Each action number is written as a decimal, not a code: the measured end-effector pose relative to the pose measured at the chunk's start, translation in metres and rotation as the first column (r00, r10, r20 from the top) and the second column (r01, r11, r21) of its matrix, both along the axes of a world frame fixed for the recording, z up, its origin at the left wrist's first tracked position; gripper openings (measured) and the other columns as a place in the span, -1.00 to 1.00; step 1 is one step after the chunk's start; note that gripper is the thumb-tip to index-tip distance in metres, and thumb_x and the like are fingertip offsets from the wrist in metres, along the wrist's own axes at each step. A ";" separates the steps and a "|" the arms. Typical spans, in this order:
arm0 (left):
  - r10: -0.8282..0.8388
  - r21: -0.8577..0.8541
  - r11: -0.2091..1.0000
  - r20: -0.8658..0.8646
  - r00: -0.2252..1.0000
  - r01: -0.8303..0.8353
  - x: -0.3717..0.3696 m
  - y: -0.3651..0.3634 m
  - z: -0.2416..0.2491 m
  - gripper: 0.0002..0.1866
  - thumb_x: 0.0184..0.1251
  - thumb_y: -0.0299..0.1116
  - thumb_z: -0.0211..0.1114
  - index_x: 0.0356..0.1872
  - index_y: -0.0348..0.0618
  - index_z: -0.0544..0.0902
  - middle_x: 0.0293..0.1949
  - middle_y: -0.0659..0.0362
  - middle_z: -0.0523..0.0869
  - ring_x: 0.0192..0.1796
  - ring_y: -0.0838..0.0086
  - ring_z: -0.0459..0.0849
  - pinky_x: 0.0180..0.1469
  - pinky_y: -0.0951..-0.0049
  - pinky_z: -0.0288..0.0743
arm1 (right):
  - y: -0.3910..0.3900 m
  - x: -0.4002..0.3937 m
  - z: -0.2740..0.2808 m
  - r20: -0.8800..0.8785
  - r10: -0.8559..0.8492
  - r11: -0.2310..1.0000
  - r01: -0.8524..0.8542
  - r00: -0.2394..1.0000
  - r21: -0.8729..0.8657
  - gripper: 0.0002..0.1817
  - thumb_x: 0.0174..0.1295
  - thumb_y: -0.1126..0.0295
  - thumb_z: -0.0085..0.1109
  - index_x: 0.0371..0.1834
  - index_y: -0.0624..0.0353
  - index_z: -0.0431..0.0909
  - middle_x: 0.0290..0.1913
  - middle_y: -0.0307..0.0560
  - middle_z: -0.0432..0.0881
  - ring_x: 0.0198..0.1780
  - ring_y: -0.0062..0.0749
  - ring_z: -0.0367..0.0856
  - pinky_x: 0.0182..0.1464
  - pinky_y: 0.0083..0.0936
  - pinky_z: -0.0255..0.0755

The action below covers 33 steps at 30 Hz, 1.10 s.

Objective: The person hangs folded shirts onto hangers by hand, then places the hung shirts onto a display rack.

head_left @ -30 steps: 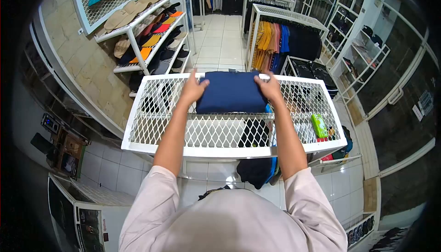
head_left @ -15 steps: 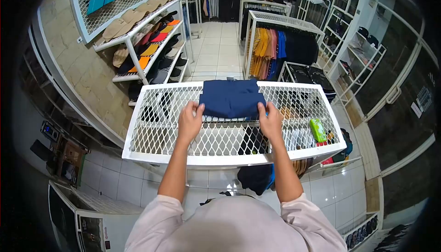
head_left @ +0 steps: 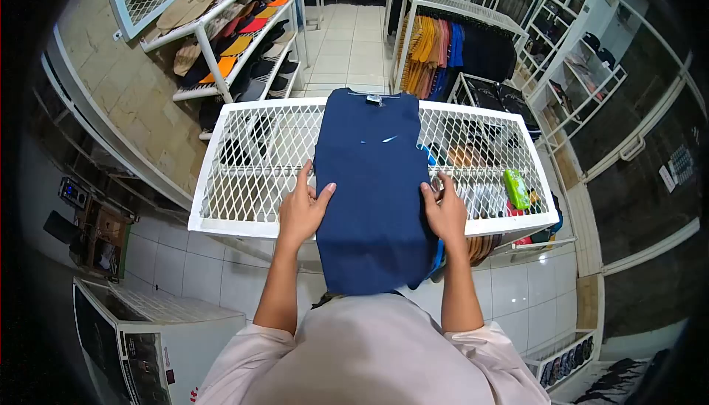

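Observation:
A navy blue garment lies lengthwise over the white mesh-topped table, its lower part hanging over the near edge. Its collar, with a small label, is at the far end, and two small light marks show on its upper part. My left hand is at the garment's left edge, thumb on the cloth, fingers apart. At the right edge, my right hand has its thumb by the cloth and its fingers apart. Neither hand grips the cloth.
A bright green packet lies at the table's right side. Shelves of caps stand at the back left. A rack of hanging clothes is behind the table. A glass door is on the right.
The folded navy garment has been opened out lengthwise towards me, over the near table edge. Both hands have released its corners and now rest at its sides. The view has tilted down.

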<state>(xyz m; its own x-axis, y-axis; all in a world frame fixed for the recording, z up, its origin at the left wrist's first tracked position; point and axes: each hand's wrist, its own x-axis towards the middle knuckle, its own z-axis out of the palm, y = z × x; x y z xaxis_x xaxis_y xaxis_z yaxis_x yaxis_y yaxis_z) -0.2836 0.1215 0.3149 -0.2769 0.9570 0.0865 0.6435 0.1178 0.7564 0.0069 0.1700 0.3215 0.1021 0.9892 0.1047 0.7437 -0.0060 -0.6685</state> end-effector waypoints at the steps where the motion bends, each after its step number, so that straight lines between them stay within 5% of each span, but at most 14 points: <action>1: 0.044 0.057 0.997 -0.017 0.999 -0.043 0.004 -0.002 -0.005 -0.21 0.44 0.05 0.33 0.52 -0.22 0.33 -0.51 0.12 0.70 -0.44 0.23 0.72 -0.28 0.23 0.54 | -0.003 -0.004 -0.007 0.013 -0.034 0.998 0.033 0.999 0.057 -0.35 0.43 -0.08 0.17 0.41 0.16 0.45 -0.31 0.14 0.74 -0.23 0.12 0.75 -0.07 -0.13 0.55; 4: 0.096 0.137 0.986 -0.024 0.995 -0.091 0.011 -0.007 -0.006 -0.27 0.42 -0.05 0.38 0.51 -0.13 0.38 -0.51 0.15 0.70 -0.47 0.26 0.72 -0.31 0.22 0.54 | -0.006 -0.012 -0.024 0.153 -0.041 0.937 -0.015 0.987 0.349 -0.41 0.45 -0.02 0.15 0.41 0.08 0.45 -0.37 0.06 0.73 -0.30 0.13 0.73 -0.18 -0.06 0.53; 8: 0.067 0.211 0.976 -0.046 0.997 -0.056 0.009 -0.010 -0.009 -0.34 0.42 -0.17 0.39 0.48 -0.09 0.43 -0.53 0.16 0.65 -0.51 0.25 0.70 -0.36 0.21 0.53 | -0.007 -0.011 -0.020 0.035 -0.064 0.976 0.055 0.997 0.209 -0.52 0.47 0.05 0.14 0.37 -0.03 0.51 -0.38 0.04 0.72 -0.31 0.11 0.73 -0.24 -0.09 0.52; 11: 0.020 0.254 0.967 -0.035 0.999 -0.011 0.005 -0.014 -0.011 -0.38 0.42 -0.25 0.39 0.47 -0.08 0.45 -0.55 0.19 0.59 -0.55 0.39 0.62 -0.40 0.32 0.49 | -0.012 -0.009 -0.019 -0.082 -0.018 0.960 0.041 0.996 0.277 -0.58 0.47 0.24 0.19 0.35 0.00 0.54 -0.48 -0.03 0.62 -0.48 -0.14 0.60 -0.34 -0.26 0.45; 12: -0.051 0.244 0.970 0.134 0.990 0.017 0.002 -0.021 -0.006 -0.38 0.41 -0.29 0.40 0.47 -0.10 0.45 -0.56 0.22 0.56 -0.57 0.47 0.56 -0.41 0.40 0.45 | -0.023 -0.013 -0.008 -0.248 0.036 0.953 0.042 0.968 0.300 -0.62 0.51 0.40 0.16 0.35 0.16 0.53 -0.52 -0.28 0.46 -0.47 -0.64 0.33 -0.38 -0.59 0.28; 14: -0.255 0.253 0.956 0.456 0.852 0.151 -0.006 -0.035 -0.019 -0.28 0.41 -0.47 0.41 0.54 -0.23 0.31 -0.41 0.28 0.65 -0.41 0.71 0.53 -0.33 0.64 0.41 | -0.046 -0.007 -0.015 -0.460 0.052 0.950 0.098 0.887 0.297 -0.58 0.55 0.41 0.08 0.42 0.23 0.44 -0.45 -0.38 0.45 -0.41 -0.70 0.31 -0.33 -0.68 0.24; 15: -0.262 0.252 0.955 0.457 0.850 0.159 -0.009 -0.046 -0.010 -0.28 0.41 -0.47 0.41 0.54 -0.23 0.31 -0.41 0.28 0.65 -0.41 0.71 0.53 -0.33 0.64 0.41 | -0.062 -0.002 -0.021 -0.502 0.046 0.947 0.123 0.863 0.297 -0.56 0.56 0.42 0.06 0.45 0.24 0.41 -0.44 -0.41 0.44 -0.40 -0.70 0.31 -0.30 -0.70 0.24; 17: -0.267 0.028 0.960 0.393 0.880 0.279 -0.014 -0.071 0.022 -0.19 0.38 -0.49 0.44 0.58 -0.27 0.21 -0.35 0.22 0.68 -0.39 0.69 0.53 -0.28 0.64 0.44 | -0.079 -0.003 -0.025 -0.531 -0.005 0.952 0.167 0.848 0.257 -0.55 0.55 0.42 0.06 0.46 0.25 0.38 -0.45 -0.44 0.43 -0.39 -0.71 0.31 -0.26 -0.74 0.23; 18: -0.275 0.197 0.956 0.345 0.897 0.218 -0.013 -0.065 -0.002 -0.18 0.39 -0.43 0.45 0.60 -0.23 0.21 -0.34 0.20 0.68 -0.43 0.66 0.50 -0.30 0.60 0.46 | -0.084 -0.007 -0.028 -0.511 -0.049 0.954 0.192 0.858 0.231 -0.52 0.51 0.39 0.13 0.45 0.27 0.39 -0.46 -0.41 0.44 -0.42 -0.71 0.29 -0.30 -0.71 0.24; 21: -0.123 0.134 0.986 0.220 0.968 0.095 -0.005 -0.051 0.010 -0.10 0.34 -0.11 0.51 0.59 -0.18 0.24 -0.41 0.14 0.59 -0.53 0.49 0.49 -0.41 0.41 0.41 | -0.094 -0.028 -0.014 -0.404 -0.134 0.966 0.210 0.905 0.149 -0.42 0.39 0.37 0.31 0.45 0.23 0.40 -0.46 -0.25 0.51 -0.46 -0.65 0.38 -0.34 -0.57 0.35; 25: -0.217 0.102 0.969 -0.072 0.974 0.224 -0.002 -0.044 0.020 -0.30 0.39 -0.17 0.42 0.48 -0.15 0.41 -0.43 0.07 0.61 -0.53 0.22 0.56 -0.37 0.25 0.47 | -0.092 -0.022 -0.024 -0.419 -0.107 0.974 0.180 0.902 0.140 -0.43 0.35 0.46 0.36 0.43 0.17 0.45 -0.37 -0.34 0.45 -0.46 -0.73 0.33 -0.36 -0.69 0.29; 27: -0.237 0.074 0.968 -0.040 0.971 0.240 0.003 -0.048 0.022 -0.38 0.39 -0.22 0.40 0.43 -0.15 0.49 -0.39 0.02 0.61 -0.44 0.10 0.62 -0.32 0.15 0.50 | -0.095 -0.017 -0.030 -0.431 -0.134 0.967 0.213 0.892 0.139 -0.47 0.37 0.45 0.36 0.40 0.17 0.49 -0.36 -0.34 0.46 -0.45 -0.75 0.34 -0.36 -0.70 0.29; 30: -0.047 0.278 0.945 -0.410 0.911 0.174 0.012 -0.047 0.019 -0.45 0.33 -0.15 0.45 0.29 -0.14 0.63 -0.27 0.01 0.63 -0.21 0.14 0.64 -0.11 0.15 0.50 | -0.099 -0.014 -0.037 -0.476 -0.142 0.956 0.244 0.868 0.161 -0.49 0.37 0.39 0.36 0.37 0.20 0.51 -0.38 -0.29 0.53 -0.42 -0.67 0.41 -0.32 -0.63 0.36; 33: -0.054 0.306 0.942 -0.272 0.961 0.139 0.031 -0.019 0.043 -0.54 0.31 -0.15 0.47 0.16 -0.15 0.70 -0.31 0.04 0.63 -0.15 0.16 0.64 -0.06 0.20 0.51 | -0.100 -0.014 -0.040 -0.513 -0.125 0.934 0.275 0.849 0.227 -0.55 0.30 0.34 0.44 0.19 0.27 0.54 -0.37 -0.17 0.63 -0.32 -0.55 0.54 -0.18 -0.52 0.48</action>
<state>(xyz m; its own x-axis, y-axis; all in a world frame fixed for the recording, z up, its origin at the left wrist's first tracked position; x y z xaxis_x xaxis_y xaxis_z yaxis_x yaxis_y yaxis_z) -0.2526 0.1029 0.3578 -0.1120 0.8875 0.4469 0.8160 -0.1745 0.5511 -0.0071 0.0704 0.2815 0.4060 0.8764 0.2590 0.3285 0.1245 -0.9362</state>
